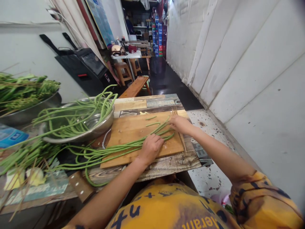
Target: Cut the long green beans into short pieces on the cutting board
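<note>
Several long green beans [124, 147] lie across a wooden cutting board [128, 127], their tips toward the right. My left hand [152, 147] is curled over the bundle and presses it onto the board. At the beans' right ends, my right hand [179, 124] has its fingers bent around the tips; what exactly it pinches is hidden. Thin bamboo skewers [182, 140] lie along the board's right edge, partly beneath that hand. Two short bean pieces [152, 124] rest on the board farther back.
A metal bowl [78, 138] of long beans stands left of the board. Behind it is a basin [35, 109] of skewered greens. A knife's wooden handle [81, 186] lies at the front left edge. A bench [134, 86] stands beyond the table; a white wall [252, 63] runs along the right.
</note>
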Tool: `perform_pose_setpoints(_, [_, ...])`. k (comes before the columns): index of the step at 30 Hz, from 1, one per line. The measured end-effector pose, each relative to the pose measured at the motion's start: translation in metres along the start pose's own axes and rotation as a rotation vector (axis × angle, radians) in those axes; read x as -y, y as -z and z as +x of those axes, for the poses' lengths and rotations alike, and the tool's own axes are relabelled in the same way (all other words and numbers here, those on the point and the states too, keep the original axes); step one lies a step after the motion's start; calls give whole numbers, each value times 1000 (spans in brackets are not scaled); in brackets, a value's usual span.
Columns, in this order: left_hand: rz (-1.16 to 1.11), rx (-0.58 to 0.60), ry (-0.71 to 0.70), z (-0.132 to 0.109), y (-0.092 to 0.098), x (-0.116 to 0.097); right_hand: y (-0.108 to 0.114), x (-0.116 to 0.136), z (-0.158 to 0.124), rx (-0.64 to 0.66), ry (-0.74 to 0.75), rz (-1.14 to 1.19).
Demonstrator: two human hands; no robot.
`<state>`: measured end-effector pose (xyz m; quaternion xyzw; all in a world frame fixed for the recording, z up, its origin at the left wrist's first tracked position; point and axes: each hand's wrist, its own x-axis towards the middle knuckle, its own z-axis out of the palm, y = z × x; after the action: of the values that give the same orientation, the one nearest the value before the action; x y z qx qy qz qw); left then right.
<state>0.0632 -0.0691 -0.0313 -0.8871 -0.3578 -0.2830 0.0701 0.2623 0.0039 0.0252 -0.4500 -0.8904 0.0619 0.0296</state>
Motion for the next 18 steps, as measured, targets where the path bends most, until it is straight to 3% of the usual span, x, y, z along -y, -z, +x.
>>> perform_pose_setpoints(6, [-25, 35, -13, 0, 4, -3, -1, -1, -16, 12, 60, 100])
perform_pose_setpoints(12, [-26, 100, -7, -5, 12, -9, -7, -10, -42, -19, -32, 199])
perform_pose_setpoints(18, [-86, 99, 65, 4, 13, -9, -19, -1, -67, -79, -99, 276])
